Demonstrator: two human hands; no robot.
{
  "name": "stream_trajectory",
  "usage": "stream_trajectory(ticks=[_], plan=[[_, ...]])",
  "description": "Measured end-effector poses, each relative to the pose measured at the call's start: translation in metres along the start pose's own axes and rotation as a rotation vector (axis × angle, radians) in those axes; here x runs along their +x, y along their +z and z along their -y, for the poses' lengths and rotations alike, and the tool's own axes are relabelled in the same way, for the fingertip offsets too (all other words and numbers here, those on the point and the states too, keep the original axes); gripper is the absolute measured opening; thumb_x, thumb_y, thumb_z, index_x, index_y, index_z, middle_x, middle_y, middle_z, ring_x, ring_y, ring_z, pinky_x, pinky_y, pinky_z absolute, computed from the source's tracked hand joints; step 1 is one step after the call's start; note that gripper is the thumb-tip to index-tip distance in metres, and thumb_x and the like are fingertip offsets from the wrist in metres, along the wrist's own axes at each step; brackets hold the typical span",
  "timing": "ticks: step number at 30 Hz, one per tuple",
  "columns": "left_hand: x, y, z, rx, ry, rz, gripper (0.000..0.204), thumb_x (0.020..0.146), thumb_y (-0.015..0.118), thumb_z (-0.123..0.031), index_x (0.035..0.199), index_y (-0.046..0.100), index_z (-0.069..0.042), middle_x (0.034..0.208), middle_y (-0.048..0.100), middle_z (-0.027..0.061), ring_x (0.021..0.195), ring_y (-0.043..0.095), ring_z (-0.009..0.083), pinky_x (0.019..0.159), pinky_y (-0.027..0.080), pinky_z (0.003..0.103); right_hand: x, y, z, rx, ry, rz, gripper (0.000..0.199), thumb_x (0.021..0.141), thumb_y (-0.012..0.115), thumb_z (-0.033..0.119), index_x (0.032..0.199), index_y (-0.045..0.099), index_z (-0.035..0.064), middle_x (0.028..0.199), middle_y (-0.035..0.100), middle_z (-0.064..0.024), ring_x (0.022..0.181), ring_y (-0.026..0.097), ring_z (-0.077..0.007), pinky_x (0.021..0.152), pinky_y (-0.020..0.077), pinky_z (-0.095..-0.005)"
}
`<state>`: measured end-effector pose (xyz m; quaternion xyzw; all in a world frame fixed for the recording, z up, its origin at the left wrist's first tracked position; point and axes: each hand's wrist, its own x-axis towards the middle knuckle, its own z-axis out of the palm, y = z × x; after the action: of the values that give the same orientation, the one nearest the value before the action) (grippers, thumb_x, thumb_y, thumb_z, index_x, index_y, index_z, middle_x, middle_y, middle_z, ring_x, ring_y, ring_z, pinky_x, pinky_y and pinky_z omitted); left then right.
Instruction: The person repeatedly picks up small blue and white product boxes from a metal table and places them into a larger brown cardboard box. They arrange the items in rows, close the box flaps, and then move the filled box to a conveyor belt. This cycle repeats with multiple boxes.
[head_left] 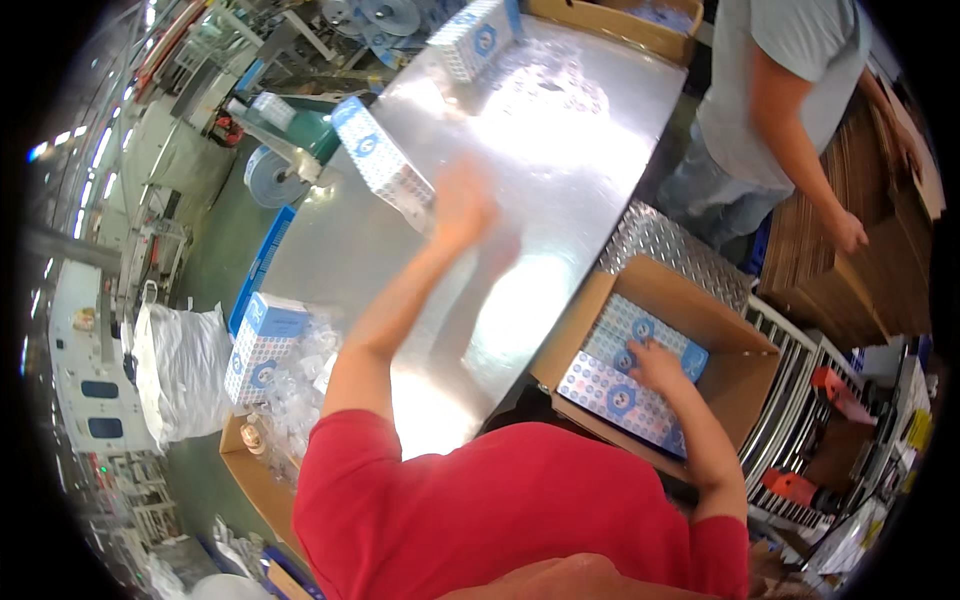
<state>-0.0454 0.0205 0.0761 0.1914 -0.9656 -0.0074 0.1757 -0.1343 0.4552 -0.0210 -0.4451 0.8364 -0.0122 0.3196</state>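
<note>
My left hand (pixel 465 205), smeared by motion, is over the metal table beside the near end of a long blue-and-white box (pixel 378 158). I cannot tell whether it touches that box. On my right, an open cardboard carton (pixel 745 355) holds blue-and-white boxes lying side by side: a nearer box (pixel 605 398) and a farther box (pixel 622 325). My right hand (pixel 655 367) reaches into the carton, its fingers apart and resting where these boxes meet.
The shiny metal table (pixel 330 240) carries another patterned box (pixel 475 42) and loose clear plastic (pixel 560 85) farther off. At left, a box (pixel 265 345) stands by plastic bags in a carton (pixel 240 460). Right, a co-worker (pixel 790 110) stands by stacked flat cardboard (pixel 840 240); rollers (pixel 790 400) flank my carton.
</note>
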Motion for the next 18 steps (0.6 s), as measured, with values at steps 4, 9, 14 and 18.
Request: stream_trajectory(ticks=[4,9,14,18], plan=[[0.049,-0.041,0.132,0.218,-0.896,-0.047,0.102,0.066,0.067,-0.057,0.145,0.023,-0.011,0.142,0.03,0.0264,0.134,0.027,0.0388,0.101,0.027,0.06,-0.012,-0.004,0.03,0.016,-0.211,-0.11,0.051,0.078,0.065,0.026,0.126,0.051,0.0149,0.123,0.053,-0.0136,0.108,0.055,-0.0316,0.083,0.0493,-0.0416],[0.019,-0.022,0.157,-0.265,-0.914,0.139,0.105,0.062,0.068,-0.057,0.145,0.023,-0.012,0.129,0.046,0.0256,0.112,0.052,0.0375,0.089,0.045,0.046,-0.006,-0.059,0.108,0.195,-0.394,-0.224,0.043,0.08,0.064,0.018,0.121,0.054,0.01,0.124,0.052,-0.0136,0.11,0.053,-0.0321,0.089,0.0462,-0.0408],[-0.052,-0.042,0.107,-0.231,-0.373,0.348,0.094,0.062,0.067,-0.046,0.143,0.03,-0.017,0.116,0.055,0.0233,0.104,0.056,0.0369,0.085,0.046,0.044,0.036,-0.116,0.182,0.127,-0.581,-0.58,0.06,0.075,0.069,0.013,0.13,0.048,0.0135,0.135,0.041,-0.0184,0.124,0.04,-0.0363,0.101,0.0351,-0.0464],[-0.118,-0.086,0.069,-0.602,0.092,0.556,0.083,0.069,0.067,-0.034,0.143,0.032,-0.023,0.121,0.055,0.0187,0.096,0.058,0.031,0.081,0.047,0.039,0.062,-0.161,0.227,-0.182,-0.602,-0.578,0.087,0.063,0.078,0.017,0.139,0.036,0.018,0.144,0.029,-0.0176,0.134,0.027,-0.035,0.106,0.0227,-0.0539]])
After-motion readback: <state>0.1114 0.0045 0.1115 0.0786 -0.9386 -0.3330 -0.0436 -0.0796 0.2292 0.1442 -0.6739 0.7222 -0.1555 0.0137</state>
